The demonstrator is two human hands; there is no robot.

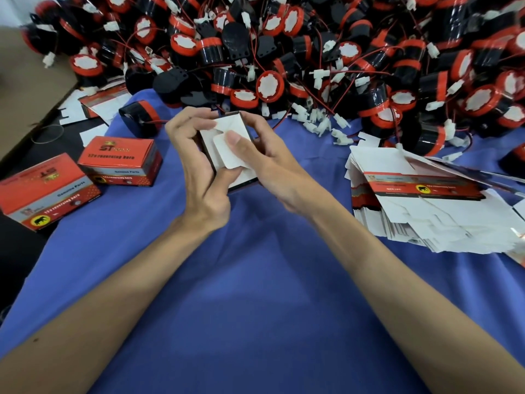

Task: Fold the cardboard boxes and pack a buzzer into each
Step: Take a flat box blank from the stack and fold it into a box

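Observation:
Both hands hold a small cardboard box (230, 129) above the blue cloth, its white end flaps turned toward me. My left hand (199, 166) grips the box's left side, fingers curled over its top. My right hand (264, 160) holds the right side, and its thumb presses a rounded white flap flat. A big heap of black and red buzzers (312, 52) with white plugs and red wires fills the back. One buzzer (139, 115) lies apart, just left of my hands. A stack of flat unfolded boxes (426, 200) lies at the right.
Two folded red boxes (119, 160) (48, 191) stand on the left at the edge of the blue cloth (255, 280). A few flat blanks (96, 103) lie behind them. A brown carton (25, 89) sits at the far left.

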